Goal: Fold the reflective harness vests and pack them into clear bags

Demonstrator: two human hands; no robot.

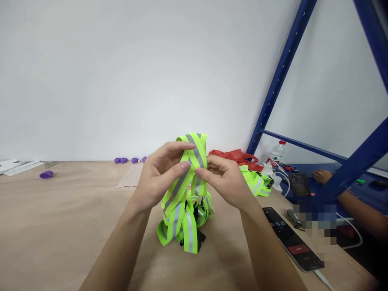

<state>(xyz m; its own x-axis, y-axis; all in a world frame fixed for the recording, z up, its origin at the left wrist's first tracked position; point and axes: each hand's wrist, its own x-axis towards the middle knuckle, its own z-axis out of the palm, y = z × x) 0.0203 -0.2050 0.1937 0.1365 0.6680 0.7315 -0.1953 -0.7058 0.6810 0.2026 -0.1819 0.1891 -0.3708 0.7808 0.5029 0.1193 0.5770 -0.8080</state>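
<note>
Fingers (178,146) on yellow-green reflective straps (178,190)

Looks forward and down from head height, catching the left hand (159,173) and the right hand (230,180) at close range near the middle. Faces a pale wall (136,72) across the table (75,226), and takes in, farther off at the right, a slanting blue frame (280,76).
</note>
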